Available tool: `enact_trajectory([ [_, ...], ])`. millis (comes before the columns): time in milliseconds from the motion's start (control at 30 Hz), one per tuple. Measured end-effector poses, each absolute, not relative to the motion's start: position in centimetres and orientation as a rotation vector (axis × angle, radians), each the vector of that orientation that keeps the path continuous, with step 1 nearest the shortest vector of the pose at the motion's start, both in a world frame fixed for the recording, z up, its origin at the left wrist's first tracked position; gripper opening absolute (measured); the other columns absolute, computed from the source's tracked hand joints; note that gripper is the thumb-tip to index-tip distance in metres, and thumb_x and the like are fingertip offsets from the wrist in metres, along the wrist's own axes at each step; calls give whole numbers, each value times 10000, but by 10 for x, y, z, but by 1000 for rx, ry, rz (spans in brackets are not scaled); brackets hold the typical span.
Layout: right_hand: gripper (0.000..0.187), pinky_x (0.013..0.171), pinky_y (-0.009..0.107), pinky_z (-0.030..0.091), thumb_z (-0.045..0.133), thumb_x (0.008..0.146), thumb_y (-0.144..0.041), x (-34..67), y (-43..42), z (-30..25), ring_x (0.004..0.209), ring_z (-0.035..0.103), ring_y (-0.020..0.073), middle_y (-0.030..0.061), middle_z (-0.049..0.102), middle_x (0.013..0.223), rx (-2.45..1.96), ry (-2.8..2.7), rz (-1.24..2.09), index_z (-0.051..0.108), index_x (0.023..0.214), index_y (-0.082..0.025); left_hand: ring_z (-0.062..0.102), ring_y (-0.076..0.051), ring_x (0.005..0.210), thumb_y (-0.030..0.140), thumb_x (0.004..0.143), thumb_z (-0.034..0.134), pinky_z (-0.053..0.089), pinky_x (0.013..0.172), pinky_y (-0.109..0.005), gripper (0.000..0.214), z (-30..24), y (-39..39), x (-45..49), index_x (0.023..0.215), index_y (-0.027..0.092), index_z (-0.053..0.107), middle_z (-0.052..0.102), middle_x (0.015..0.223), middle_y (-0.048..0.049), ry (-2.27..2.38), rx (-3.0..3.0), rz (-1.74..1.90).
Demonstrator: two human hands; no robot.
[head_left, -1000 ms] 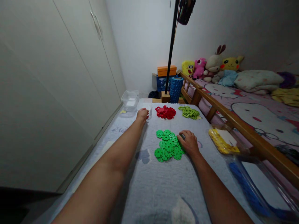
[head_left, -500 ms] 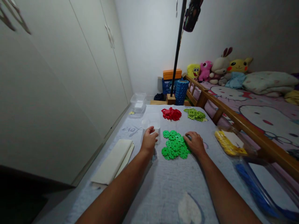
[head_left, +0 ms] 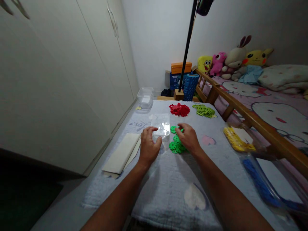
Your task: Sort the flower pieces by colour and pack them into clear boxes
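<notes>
My left hand grips the near edge of a small clear plastic container that stands on the pale blue blanket. Just right of it lies a pile of bright green flat gear-shaped pieces. My right hand lies over that pile with its fingers curled onto the pieces, close to the container's right side. Part of the green pile is hidden under this hand.
A red pile and a lime pile lie farther back. At the right are bags of yellow pieces and blue pieces by the wooden bed rail. Stacked clear containers and a folded white cloth lie at the left.
My left hand pulled the clear container from the far end back to just left of the green pile. My right hand slid left over the green pieces, bunching them toward the container.
</notes>
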State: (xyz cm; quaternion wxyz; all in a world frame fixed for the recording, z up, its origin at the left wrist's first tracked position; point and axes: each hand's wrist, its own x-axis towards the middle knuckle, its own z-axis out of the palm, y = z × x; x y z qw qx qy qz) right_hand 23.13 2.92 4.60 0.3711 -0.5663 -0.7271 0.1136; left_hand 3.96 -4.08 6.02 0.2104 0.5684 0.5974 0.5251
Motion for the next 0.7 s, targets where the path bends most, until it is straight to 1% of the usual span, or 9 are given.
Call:
enact_trajectory([
  [33,321,841,340,470,565,899,-359,219,31,48,887,655,242,104,743,959,-1494,-1877,325,711,1118,-174,501,-345,1313,224,747,707,389,1130,-505,349,55,-34,39,1093,232,665,572,1281,-126,1728,1664,1432],
  [100,329,768,320,463,586,888,-360,201,35,50,824,665,237,93,749,885,-1600,-1879,387,717,1127,-176,419,-392,1402,261,747,753,306,1195,-550,407,43,-22,39,1138,207,655,497,1394,-168,1814,1747,1347],
  [167,297,718,309,453,588,883,-339,190,39,49,781,671,235,86,751,829,-1690,-1861,443,734,1086,-180,391,-403,1430,312,747,786,296,1204,-557,454,29,-14,40,1166,209,644,450,1450,-178,1821,1786,1298],
  [267,267,713,303,454,595,861,-290,185,42,45,805,685,238,96,763,860,-1738,-1816,479,753,1041,-173,383,-389,1450,342,753,804,308,1207,-540,472,14,-11,39,1180,228,639,420,1491,-165,1809,1812,1306],
  [333,270,716,302,455,597,846,-271,185,41,41,795,682,232,91,761,856,-1725,-1786,478,755,1039,-168,392,-385,1444,354,750,816,312,1207,-532,480,11,-12,38,1180,228,642,421,1493,-167,1821,1820,1316],
  [467,272,686,292,443,607,819,-271,187,37,35,688,644,201,40,725,744,-1661,-1720,492,742,1037,-179,418,-396,1415,391,729,847,334,1185,-549,519,11,-12,38,1176,215,649,427,1487,-186,1858,1834,1310],
  [567,272,678,278,434,607,790,-251,187,34,33,674,630,185,15,694,707,-1634,-1664,491,731,1021,-179,435,-381,1403,388,729,848,350,1173,-551,505,11,-12,39,1161,215,650,459,1470,-174,1859,1816,1362],
  [633,287,687,279,432,599,782,-243,186,32,33,681,625,184,13,677,704,-1623,-1636,493,725,1027,-162,454,-354,1392,374,770,810,354,1175,-536,462,11,-11,37,1168,210,641,503,1436,-162,1834,1768,1442],
  [700,299,698,287,434,594,779,-244,184,30,34,684,617,186,15,664,710,-1604,-1623,497,719,1033,-148,504,-309,1343,355,836,731,388,1155,-501,413,10,-8,34,1205,207,617,561,1373,-145,1776,1677,1530],
])
